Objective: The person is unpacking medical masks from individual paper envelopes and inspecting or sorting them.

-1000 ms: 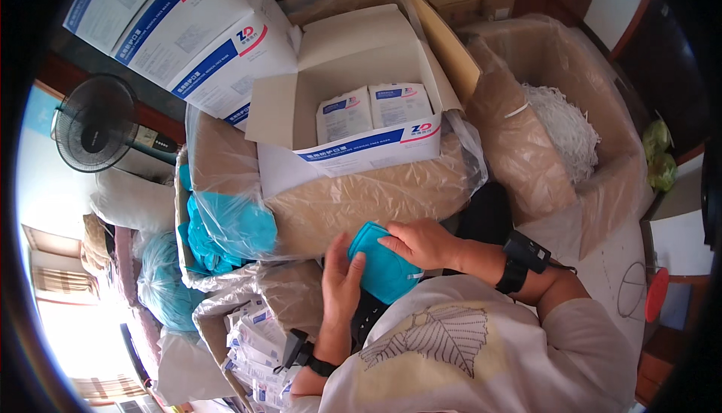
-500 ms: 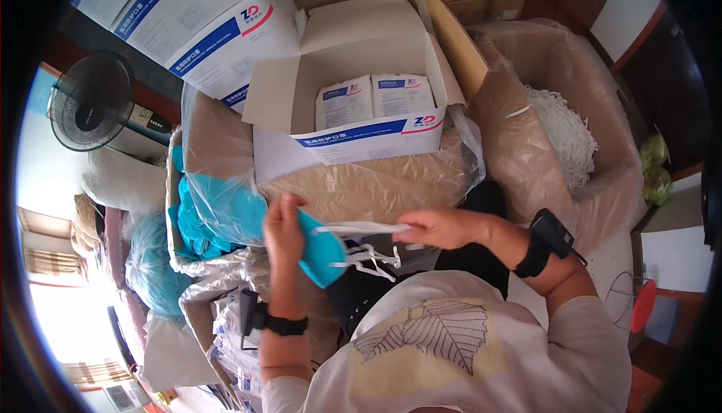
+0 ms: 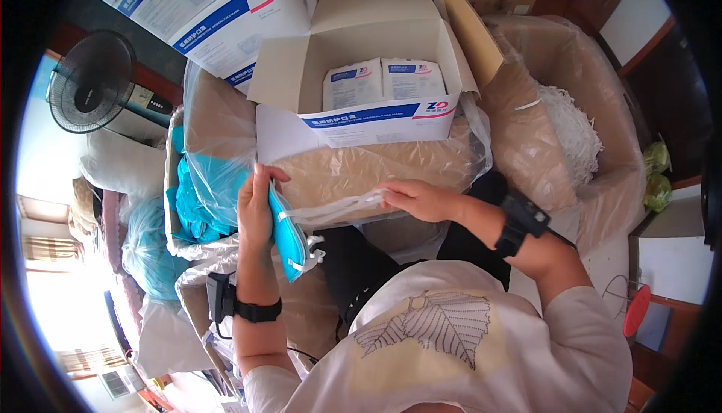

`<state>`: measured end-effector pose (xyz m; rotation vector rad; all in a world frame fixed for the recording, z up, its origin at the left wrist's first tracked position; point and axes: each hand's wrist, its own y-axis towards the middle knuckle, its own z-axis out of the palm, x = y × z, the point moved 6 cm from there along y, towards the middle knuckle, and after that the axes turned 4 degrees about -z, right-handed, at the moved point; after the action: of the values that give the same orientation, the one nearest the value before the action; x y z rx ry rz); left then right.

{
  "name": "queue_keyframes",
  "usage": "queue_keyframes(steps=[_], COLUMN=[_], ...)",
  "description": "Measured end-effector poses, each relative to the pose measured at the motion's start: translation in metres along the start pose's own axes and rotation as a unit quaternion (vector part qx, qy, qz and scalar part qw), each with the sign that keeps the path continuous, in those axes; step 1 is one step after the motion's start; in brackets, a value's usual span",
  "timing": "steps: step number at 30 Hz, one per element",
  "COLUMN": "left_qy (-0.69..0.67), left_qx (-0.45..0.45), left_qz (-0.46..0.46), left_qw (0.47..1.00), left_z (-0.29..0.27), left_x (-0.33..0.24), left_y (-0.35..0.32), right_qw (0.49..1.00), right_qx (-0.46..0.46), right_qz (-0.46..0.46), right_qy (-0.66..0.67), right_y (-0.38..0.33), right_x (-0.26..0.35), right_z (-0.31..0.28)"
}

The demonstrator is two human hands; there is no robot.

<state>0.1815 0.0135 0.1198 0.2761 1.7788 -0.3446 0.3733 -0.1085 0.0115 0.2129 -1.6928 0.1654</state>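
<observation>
My left hand (image 3: 254, 210) grips a blue face mask (image 3: 288, 242), which hangs edge-on below its fingers. White ear straps (image 3: 338, 208) are drawn out taut from the mask to the right. My right hand (image 3: 423, 199) pinches their far end between closed fingers. A short loop of white strap dangles by the mask's lower tip. Beyond my hands an open white box (image 3: 353, 135) holds two wrapped white-and-blue packs (image 3: 352, 84). To the left, a lined carton contains a heap of blue masks (image 3: 199, 202).
A plastic-lined carton (image 3: 519, 142) with a pile of white straps (image 3: 565, 135) stands at the right. White boxes (image 3: 218, 18) are stacked at the back left, near a black fan (image 3: 90, 82). Plastic-covered cardboard (image 3: 331, 176) lies under the open box.
My left hand has moved left and away from my body, turning the mask edge-on. My right hand has shifted slightly left and farther away, keeping hold of the straps.
</observation>
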Motion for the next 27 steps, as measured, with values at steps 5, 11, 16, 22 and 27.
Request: queue_keyframes(steps=[5, 11, 16, 22, 27], left_qy=[0.011, 0.106, 0.271, 0.363, 0.282], left_qx=[0.011, -0.037, -0.062, -0.019, -0.017], left_qz=[0.098, 0.182, 0.203, 0.22, 0.215], left_qw=[0.995, 0.977, 0.939, 0.905, 0.935], left_z=[0.011, -0.006, -0.026, -0.033, -0.041], left_x=[-0.053, -0.08, -0.08, -0.057, -0.047], left_y=[0.011, 0.014, 0.012, -0.009, -0.017], right_qw=[0.958, 0.821, 0.848, 0.889, 0.906], right_qx=[0.083, 0.218, 0.183, 0.11, 0.132], right_qz=[0.066, 0.207, 0.228, 0.224, 0.222], right_qy=[0.266, 0.486, 0.441, 0.383, 0.336], right_y=[0.018, -0.019, -0.035, -0.033, -0.031], right_x=[-0.017, 0.012, 0.02, 0.018, 0.012], right_z=[0.062, 0.091, 0.078, 0.056, 0.051])
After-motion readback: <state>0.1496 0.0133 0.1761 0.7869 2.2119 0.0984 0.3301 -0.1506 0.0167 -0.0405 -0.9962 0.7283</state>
